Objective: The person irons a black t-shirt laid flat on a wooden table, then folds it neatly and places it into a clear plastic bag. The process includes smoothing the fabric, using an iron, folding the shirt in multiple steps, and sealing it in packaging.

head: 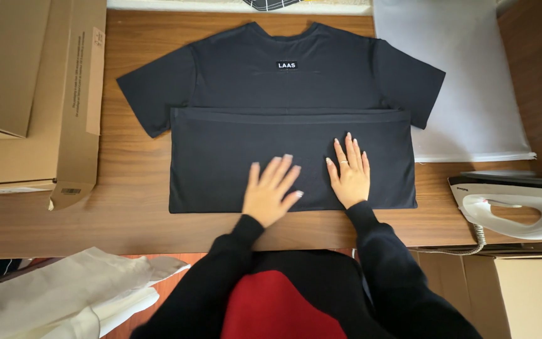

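Hands lie flat on a black T-shirt point(293, 113) spread on the wooden desk point(133, 213), its lower half folded up so the hem edge runs straight across just below the sleeves. The left hand point(270, 193) presses palm down on the folded part near its bottom edge, fingers point(281, 169) spread wide and holding nothing. The right hand point(349, 176) rests just beside it, also palm down, fingers close together and pointing toward the collar, a ring on one of them, gripping nothing. Both arms wear black sleeves. A small label sits below the collar. Cardboard boxes point(32, 94) stand at the left of the desk, a clear plastic bag point(465, 81) lies under the shirt's right sleeve, and a white iron point(515, 207) sits at the right edge. Pale wrapping material point(70, 295) lies at lower left, below the desk
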